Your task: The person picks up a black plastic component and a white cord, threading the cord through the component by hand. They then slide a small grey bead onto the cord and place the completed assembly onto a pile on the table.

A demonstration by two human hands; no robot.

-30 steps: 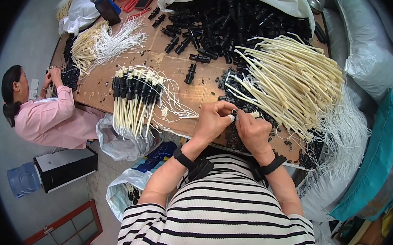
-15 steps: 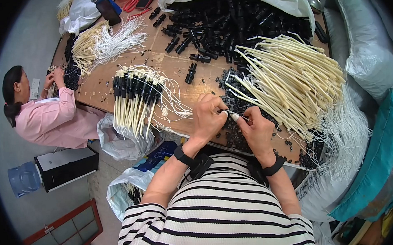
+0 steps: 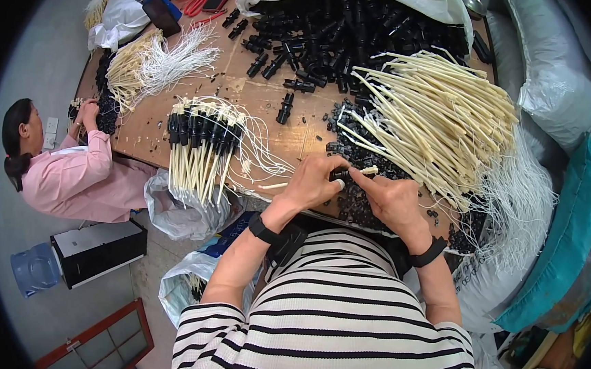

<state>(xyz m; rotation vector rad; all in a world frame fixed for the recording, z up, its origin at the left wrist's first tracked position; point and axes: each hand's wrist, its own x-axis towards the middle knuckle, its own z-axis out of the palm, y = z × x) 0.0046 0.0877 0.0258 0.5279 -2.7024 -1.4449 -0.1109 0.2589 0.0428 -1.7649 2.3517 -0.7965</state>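
Cream rod (image 3: 273, 186) sticks out leftward from your grip at the near edge of the table (image 3: 262, 94). Right of it, loose rods (image 3: 435, 120) are heaped, seemingly for easy reach; on the left, a bundle with black fittings (image 3: 203, 133) rests, perhaps to keep the two lots apart. Your left hand (image 3: 317, 183) has its fingers pinched nearly closed, apparently around the rod and a small dark piece (image 3: 341, 174). Your right hand (image 3: 398, 201) stretches its index finger to that piece; whether its thumb grips anything, I can't tell.
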